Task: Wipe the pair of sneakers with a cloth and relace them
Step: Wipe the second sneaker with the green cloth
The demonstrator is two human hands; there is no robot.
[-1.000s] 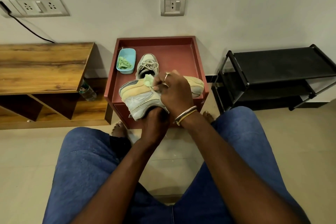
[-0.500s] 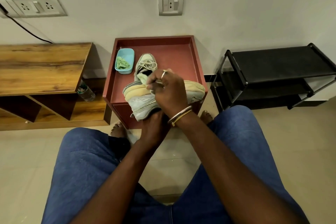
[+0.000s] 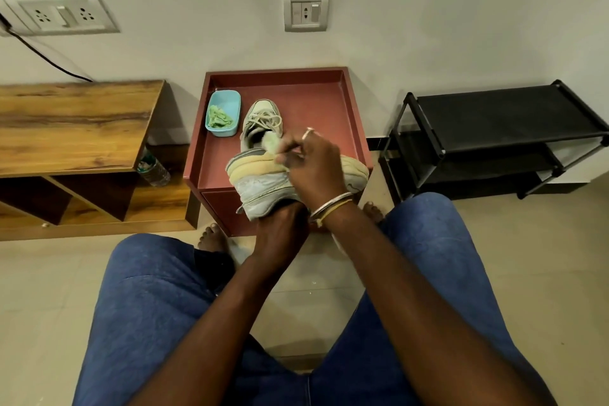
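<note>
A worn grey and beige sneaker (image 3: 260,180) lies on its side over the front edge of the red table (image 3: 354,115). From below, my left hand (image 3: 278,231) grips it, fingers hidden inside or under it. My right hand (image 3: 313,165) pinches a pale green cloth (image 3: 272,143) against the sneaker's upper side. The second sneaker (image 3: 262,120), laced with white laces, stands upright on the table behind.
A blue tub (image 3: 230,102) holding another green cloth (image 3: 218,117) sits on the table's left. A wooden shelf unit (image 3: 75,122) with a water bottle (image 3: 153,170) stands left, a black shoe rack (image 3: 501,128) right. My bare feet rest by the table base.
My right hand with the cloth has slid up and back along the sneaker. The sneaker has tilted slightly; my left hand keeps its hold.
</note>
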